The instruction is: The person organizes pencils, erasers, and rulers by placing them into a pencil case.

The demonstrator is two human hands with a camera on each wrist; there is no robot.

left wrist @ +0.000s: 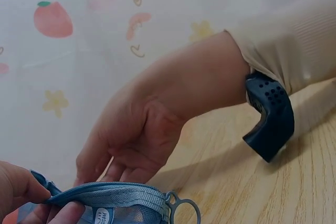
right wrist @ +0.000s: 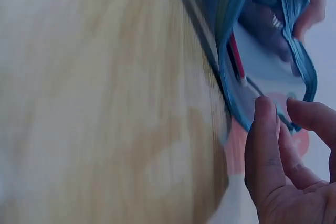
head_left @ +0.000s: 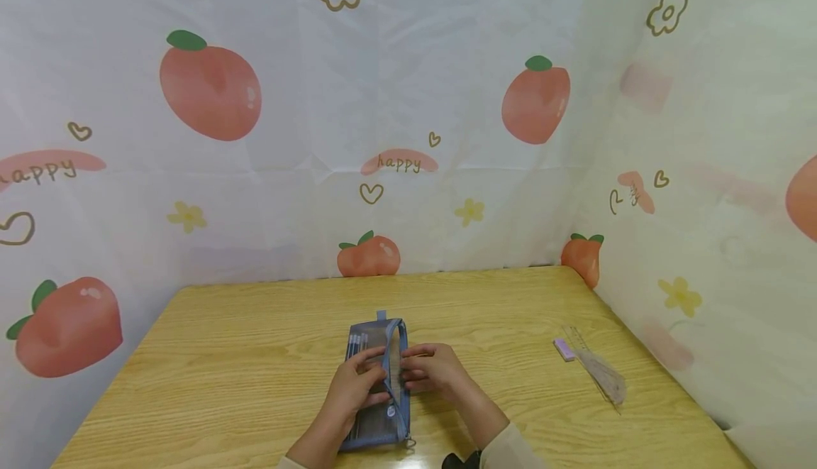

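A blue mesh pencil case [head_left: 376,425] lies on the table with its zipped side gaping. Several pencils [head_left: 356,343] show through the mesh at its left. My left hand [head_left: 352,387] pinches the zipper edge, seen closely in the left wrist view. At the opening's right side is my right hand [head_left: 440,370], its fingers loosely bent. In the right wrist view its thumb and fingertips [right wrist: 265,109] are apart, with nothing visible between them. A red stick-like item [right wrist: 237,59] shows inside the case. A ring pull [left wrist: 188,212] hangs from the zipper's end.
On the wooden table [head_left: 242,355], a purple-and-white eraser [head_left: 564,349] lies to the right, beside a clear ruler and a crumpled transparent wrapper [head_left: 603,377]. A peach-patterned cloth [head_left: 447,228] rises behind the table and along its right side.
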